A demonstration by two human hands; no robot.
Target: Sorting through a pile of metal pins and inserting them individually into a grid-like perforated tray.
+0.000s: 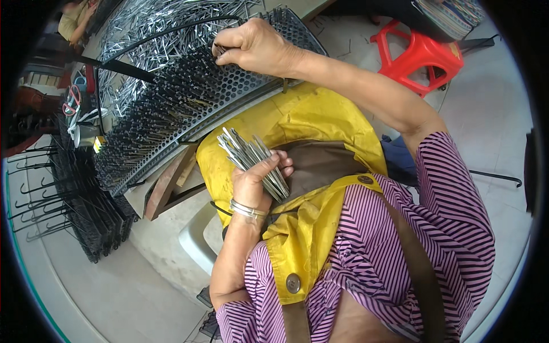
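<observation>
My left hand (255,178) is closed round a bundle of thin silvery metal rods (243,150), held in front of the yellow apron (329,111). The rods fan out slightly at their upper ends. Over a black perforated rack (231,94), my right hand (247,46) is closed in a pinch. Something small and dark shows between its fingertips, too little of it to name. Many dark thin pins (166,94) stand upright in the rack's holes, while a strip of holes along its near edge is bare.
Loose silvery rods (171,37) lie heaped behind the rack. A black bar (123,68) crosses above it. Stacked black racks with hooked wires (86,211) stand at the left. A red stool (420,57) is at the right. Another person (74,23) sits at the far left.
</observation>
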